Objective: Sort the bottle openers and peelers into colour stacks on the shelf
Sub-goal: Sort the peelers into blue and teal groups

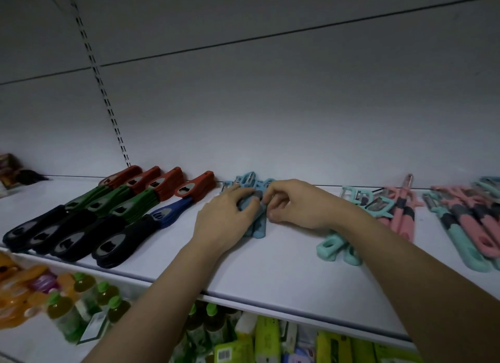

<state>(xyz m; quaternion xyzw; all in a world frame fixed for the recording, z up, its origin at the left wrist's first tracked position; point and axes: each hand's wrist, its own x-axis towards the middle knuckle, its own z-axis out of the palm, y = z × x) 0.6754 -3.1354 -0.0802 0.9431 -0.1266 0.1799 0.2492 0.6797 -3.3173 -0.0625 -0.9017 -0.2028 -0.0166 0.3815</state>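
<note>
A stack of blue peelers (257, 227) lies mid-shelf on the white shelf (270, 270). My left hand (227, 216) lies over its left side with fingers curled onto the handles. My right hand (295, 203) pinches the same stack from the right. Left of them lie rows of bottle openers: black ones (67, 238) at the front, green ones (127, 200) behind, red ones (162, 181) at the back, and a single blue opener (173, 211). To the right lie mint peelers (338, 249) and pink peelers (403, 216).
A mixed pile of mint and pink peelers (470, 227) sits at the far right. Below the shelf edge stand green-capped bottles (81, 300), orange packets (16, 289) and yellow-green packs (270, 341). A slotted upright (100, 86) runs up the back wall.
</note>
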